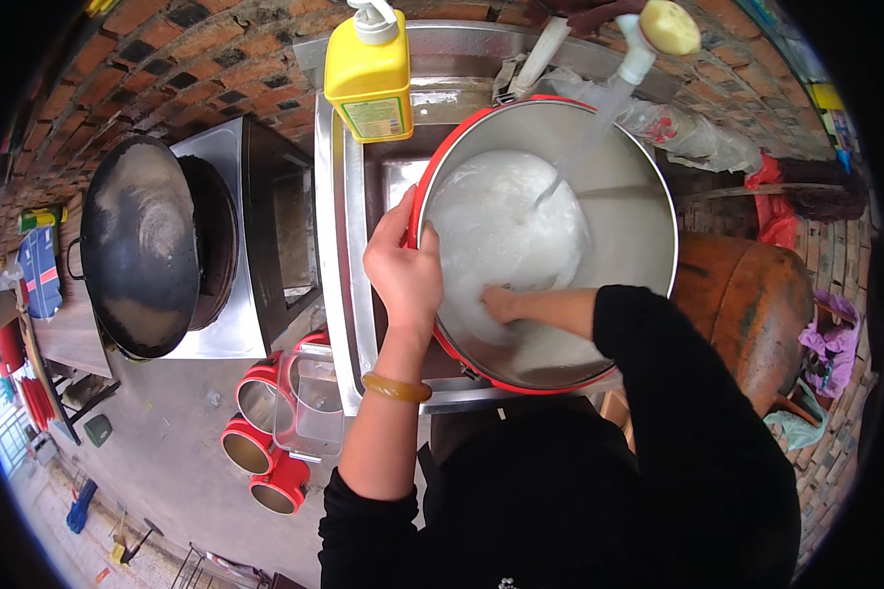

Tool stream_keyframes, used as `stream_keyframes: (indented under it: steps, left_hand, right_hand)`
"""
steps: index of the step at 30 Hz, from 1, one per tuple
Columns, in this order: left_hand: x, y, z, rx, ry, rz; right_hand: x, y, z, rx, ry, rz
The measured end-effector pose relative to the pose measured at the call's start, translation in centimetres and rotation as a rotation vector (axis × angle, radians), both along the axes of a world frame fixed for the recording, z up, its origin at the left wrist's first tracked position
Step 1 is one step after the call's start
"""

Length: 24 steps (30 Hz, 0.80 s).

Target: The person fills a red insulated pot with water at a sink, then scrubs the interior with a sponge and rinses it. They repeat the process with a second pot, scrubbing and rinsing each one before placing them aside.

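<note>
A large red-rimmed metal pot (626, 213) leans in the stainless steel sink (350, 243), its mouth turned up toward me. My left hand (404, 276) grips the pot's rim on the left side, thumb inside the wall. Deep inside the pot, my right hand (499, 304) reaches down to the bottom; its fingers are blurred and partly hidden in the cloudy, foamy water (501, 221). Whether it holds anything cannot be made out. From a white tap (637, 59) at the back, a stream of water falls into the pot.
A yellow pump bottle (368, 81) stands at the sink's back left corner. Left of the sink, a black wok (144, 243) sits tilted on a steel stove (225, 324). Several red containers (247, 445) and a clear plastic box (309, 405) are at floor level. A rusty gas cylinder (744, 316) is at right.
</note>
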<state>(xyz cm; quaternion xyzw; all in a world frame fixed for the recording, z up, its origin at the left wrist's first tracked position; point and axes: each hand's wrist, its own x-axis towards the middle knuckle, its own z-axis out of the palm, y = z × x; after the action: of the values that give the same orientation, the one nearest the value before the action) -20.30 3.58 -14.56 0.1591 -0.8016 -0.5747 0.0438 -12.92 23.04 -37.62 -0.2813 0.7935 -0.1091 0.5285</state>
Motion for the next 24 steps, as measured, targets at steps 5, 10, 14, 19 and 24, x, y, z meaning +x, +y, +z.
stream_keyframes:
  steps: [5,10,14,19,24]
  left_hand:
    - [-0.2,0.0,-0.4,0.040,0.035,-0.010]
    - [0.1,0.0,-0.5,0.087,-0.015,-0.002]
    - [0.1,0.2,-0.2,0.112,-0.038,0.016]
    - [0.0,0.1,0.1,0.090,-0.001,0.016]
    - [0.2,-0.3,-0.6,0.070,0.007,0.019]
  right_hand:
    - [-8.8,-6.5,-0.8,0.114,0.306,0.155]
    - [-16.0,4.0,-4.4,0.065,0.815,-0.293]
    - [-8.7,9.1,-4.8,0.598,0.625,-0.303]
    - [0.1,1.4,-1.5,0.245,0.046,0.063]
    - [-10.3,-7.4,-2.3,0.226,0.386,0.242]
